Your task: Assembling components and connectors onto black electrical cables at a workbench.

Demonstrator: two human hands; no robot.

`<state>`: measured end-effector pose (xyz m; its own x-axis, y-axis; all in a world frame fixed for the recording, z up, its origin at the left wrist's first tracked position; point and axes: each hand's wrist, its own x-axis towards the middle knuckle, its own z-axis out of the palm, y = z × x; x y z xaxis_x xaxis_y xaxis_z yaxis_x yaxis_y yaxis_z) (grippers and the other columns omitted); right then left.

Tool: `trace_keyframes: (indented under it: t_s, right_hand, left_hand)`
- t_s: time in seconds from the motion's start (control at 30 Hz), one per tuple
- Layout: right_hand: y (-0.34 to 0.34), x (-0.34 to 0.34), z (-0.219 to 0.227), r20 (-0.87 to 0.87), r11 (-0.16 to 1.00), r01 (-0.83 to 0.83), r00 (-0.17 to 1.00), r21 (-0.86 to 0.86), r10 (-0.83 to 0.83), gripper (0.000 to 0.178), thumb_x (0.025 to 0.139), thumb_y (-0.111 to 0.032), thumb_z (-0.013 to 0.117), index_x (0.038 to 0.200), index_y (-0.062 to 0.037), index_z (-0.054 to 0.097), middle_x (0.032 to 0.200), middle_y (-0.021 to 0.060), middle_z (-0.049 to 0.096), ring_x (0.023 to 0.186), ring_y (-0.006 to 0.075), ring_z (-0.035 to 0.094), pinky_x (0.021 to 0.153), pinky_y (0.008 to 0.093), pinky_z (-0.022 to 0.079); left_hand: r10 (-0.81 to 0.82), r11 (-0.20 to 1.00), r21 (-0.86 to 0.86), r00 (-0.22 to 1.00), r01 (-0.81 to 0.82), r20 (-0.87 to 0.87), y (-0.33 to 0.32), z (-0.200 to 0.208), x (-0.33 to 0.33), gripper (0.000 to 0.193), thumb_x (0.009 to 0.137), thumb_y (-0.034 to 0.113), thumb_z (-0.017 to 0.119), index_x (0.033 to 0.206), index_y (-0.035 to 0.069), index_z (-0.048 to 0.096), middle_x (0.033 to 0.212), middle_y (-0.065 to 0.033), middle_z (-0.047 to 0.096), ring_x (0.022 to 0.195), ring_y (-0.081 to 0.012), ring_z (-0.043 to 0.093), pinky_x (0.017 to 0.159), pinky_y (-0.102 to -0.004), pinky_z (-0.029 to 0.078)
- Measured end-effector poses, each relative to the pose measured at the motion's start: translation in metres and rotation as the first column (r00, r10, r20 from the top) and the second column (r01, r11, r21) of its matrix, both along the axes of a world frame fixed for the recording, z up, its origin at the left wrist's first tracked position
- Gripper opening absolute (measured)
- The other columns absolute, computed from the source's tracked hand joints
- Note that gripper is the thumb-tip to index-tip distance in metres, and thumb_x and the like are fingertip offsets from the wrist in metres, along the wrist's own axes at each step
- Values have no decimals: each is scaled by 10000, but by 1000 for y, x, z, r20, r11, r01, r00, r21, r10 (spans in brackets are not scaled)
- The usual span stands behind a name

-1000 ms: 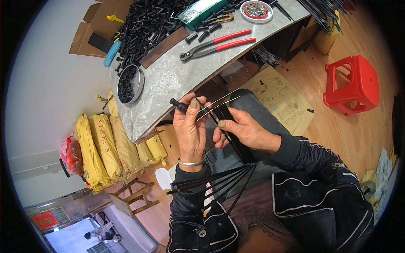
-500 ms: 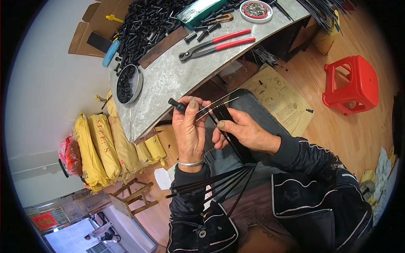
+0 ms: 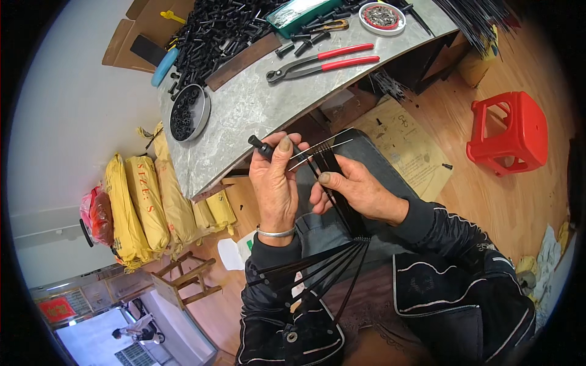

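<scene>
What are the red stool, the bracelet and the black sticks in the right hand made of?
The red stool looks like moulded plastic: smooth, slightly glossy, one colour all over. The bracelet seems to be polished metal, because it's silvery and gleams. The black sticks could be coated metal or plastic: they're slim, straight and dark, so I can't be sure.

Left hand (image 3: 274, 182) grips a black knobbed piece (image 3: 260, 146); right hand (image 3: 361, 193) holds a bundle of thin black rods (image 3: 348, 218). Red-handled pincers (image 3: 331, 65) lie on the grey table (image 3: 241, 110).
</scene>
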<state>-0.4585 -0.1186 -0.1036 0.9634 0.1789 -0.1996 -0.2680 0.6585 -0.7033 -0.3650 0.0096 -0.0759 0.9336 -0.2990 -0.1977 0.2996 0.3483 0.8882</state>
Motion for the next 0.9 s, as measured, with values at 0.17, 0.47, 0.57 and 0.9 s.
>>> trace_keyframes:
  t_s: [0.17,0.47,0.57,0.9]
  right_hand:
    - [0,0,1,-8,1000,7,1000,1,-7,279,991,-229,484,1172,-21,445,884,119,631,763,208,668,692,305,560]
    - [1,1,-2,-5,1000,8,1000,10,-8,292,989,-235,493,1189,-28,447,885,115,637,761,206,670,691,304,558]
    - [1,1,-2,-4,1000,8,1000,17,-8,297,988,-236,497,1195,-29,446,885,116,638,760,207,671,690,304,558]
    - [1,2,2,-21,1000,6,1000,5,-6,269,990,-225,495,1175,-35,452,877,122,640,751,209,673,683,302,562]
  left_hand:
    - [-26,999,-44,1000,25,-15,0,2,3,207,911,112,616,1084,17,555,1032,-143,646,870,-236,666,731,-340,566]
    - [-37,990,-133,999,38,13,0,-2,3,180,885,92,654,1033,20,582,933,-93,634,857,-221,652,742,-348,568]
    - [-52,994,-98,999,51,-3,2,-3,3,176,882,129,665,1018,47,589,953,-86,642,874,-211,658,727,-333,552]
    - [-5,996,-92,999,0,-54,-1,2,0,173,872,82,671,1011,20,590,936,-106,642,830,-217,657,710,-332,567]
